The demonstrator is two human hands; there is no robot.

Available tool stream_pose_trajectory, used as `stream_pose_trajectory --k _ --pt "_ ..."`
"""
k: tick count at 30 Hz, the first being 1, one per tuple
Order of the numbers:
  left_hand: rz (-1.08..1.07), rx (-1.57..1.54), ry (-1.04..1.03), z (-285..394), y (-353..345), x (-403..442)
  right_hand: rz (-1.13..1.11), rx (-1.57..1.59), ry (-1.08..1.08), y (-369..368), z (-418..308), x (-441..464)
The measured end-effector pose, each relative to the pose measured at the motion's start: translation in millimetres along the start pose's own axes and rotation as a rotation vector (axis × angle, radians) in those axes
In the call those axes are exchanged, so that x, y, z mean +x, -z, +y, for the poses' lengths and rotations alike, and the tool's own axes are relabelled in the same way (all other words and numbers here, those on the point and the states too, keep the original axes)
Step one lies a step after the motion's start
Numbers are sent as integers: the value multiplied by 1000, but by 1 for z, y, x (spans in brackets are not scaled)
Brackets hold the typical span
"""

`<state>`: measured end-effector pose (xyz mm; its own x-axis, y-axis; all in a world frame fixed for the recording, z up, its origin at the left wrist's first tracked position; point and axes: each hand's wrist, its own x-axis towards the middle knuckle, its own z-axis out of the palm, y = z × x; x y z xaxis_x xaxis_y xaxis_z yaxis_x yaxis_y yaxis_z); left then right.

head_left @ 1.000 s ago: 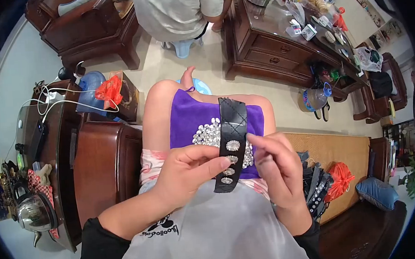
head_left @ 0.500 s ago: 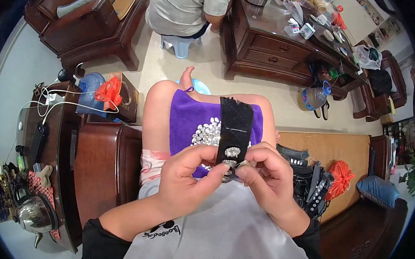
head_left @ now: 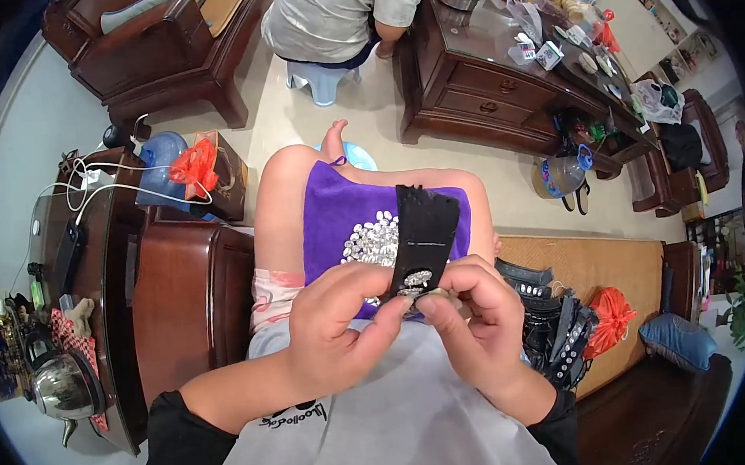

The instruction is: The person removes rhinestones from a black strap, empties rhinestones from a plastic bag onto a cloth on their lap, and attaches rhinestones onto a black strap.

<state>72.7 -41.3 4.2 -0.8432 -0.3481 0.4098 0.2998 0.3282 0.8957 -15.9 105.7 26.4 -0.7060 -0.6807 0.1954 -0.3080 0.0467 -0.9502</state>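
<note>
Both hands hold a black strap (head_left: 427,229) upright above the lap, pinched near its lower end. My left hand (head_left: 342,325) grips its left edge between thumb and fingers. On the right edge, my right hand (head_left: 478,320) pinches with the thumb close to the other thumb. An oval clear gem (head_left: 417,278) shows on the strap just above the thumbs; the part below is hidden by the fingers. Behind the strap, a pile of clear gems (head_left: 371,240) lies on a purple cloth (head_left: 328,210) spread over the thighs.
Several black studded straps (head_left: 561,332) and a red bag (head_left: 610,321) lie on the woven bench seat (head_left: 635,275) at right. A person (head_left: 327,20) sits on a blue stool (head_left: 323,82) ahead. A dark wooden table (head_left: 473,61) stands ahead right, a kettle (head_left: 62,385) at left.
My right hand has moved down from the strap's side and closed on its lower edge. The strap has turned and bent, its upper part now showing a plain matte face.
</note>
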Motion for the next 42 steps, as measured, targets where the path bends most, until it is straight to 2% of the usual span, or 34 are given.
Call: stream_pose_trajectory --k 6,11,15,20,36,42 --pt "21 -32 -24 -2 0 1 -24 16 21 2 5 2" --pt "28 -37 -15 -2 -1 -2 -8 222 -78 2 4 0" --pt "65 -404 409 5 -3 -5 0 -239 163 6 -4 5" --pt "66 -639 558 13 -3 0 22 -316 191 6 -1 4" --pt "10 -606 605 11 -5 0 62 -284 142 5 4 0" --pt "21 -467 485 5 -7 -7 57 -254 66 6 4 -1"
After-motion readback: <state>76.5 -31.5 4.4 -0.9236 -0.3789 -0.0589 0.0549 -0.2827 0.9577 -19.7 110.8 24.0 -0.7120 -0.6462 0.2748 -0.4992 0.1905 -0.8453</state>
